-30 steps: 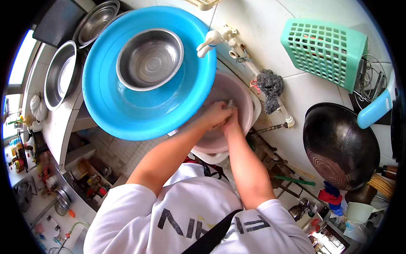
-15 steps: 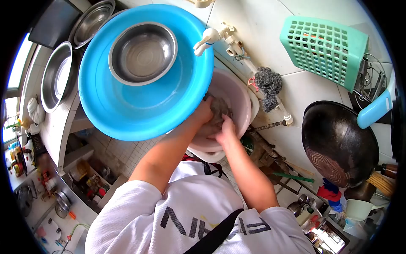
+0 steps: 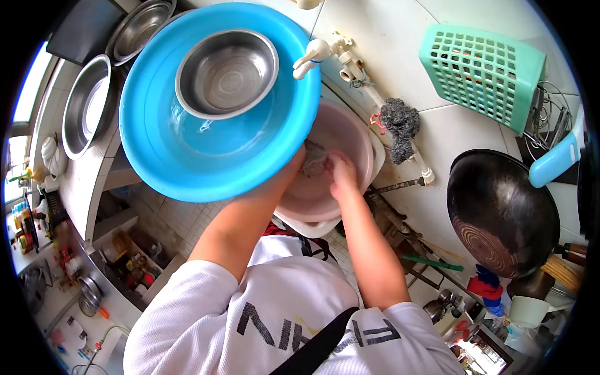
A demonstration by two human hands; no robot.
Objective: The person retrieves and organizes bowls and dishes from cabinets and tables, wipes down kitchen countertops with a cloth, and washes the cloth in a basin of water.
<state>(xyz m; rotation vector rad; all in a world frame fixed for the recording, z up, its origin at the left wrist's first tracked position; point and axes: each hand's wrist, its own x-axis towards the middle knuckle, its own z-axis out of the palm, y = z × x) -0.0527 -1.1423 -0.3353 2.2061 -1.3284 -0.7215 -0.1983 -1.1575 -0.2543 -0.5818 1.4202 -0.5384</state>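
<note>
Inside the pale pink basin [image 3: 355, 134] both of my hands are at a wet grey cloth [image 3: 314, 159]. My left hand [image 3: 298, 165] is at the cloth's left side, mostly hidden under the rim of the large blue basin [image 3: 150, 153], so its fingers do not show. On the cloth's right, my right hand [image 3: 342, 173] has its fingers bent together at the cloth's edge; whether they pinch it is hard to make out. A steel bowl [image 3: 227, 74] floats or rests in the blue basin, in its upper part.
A white tap [image 3: 312, 59] points over the blue basin's right edge. Steel wool [image 3: 400, 122] hangs by the pipe. On the wall are a green basket [image 3: 481, 72] and a black wok [image 3: 504, 212]. More steel basins [image 3: 89, 106] stand at the left.
My hands were pressed together on the cloth, then moved apart, with the left one going under the blue rim. The cloth has opened out, and the steel bowl has shifted slightly in the blue basin.
</note>
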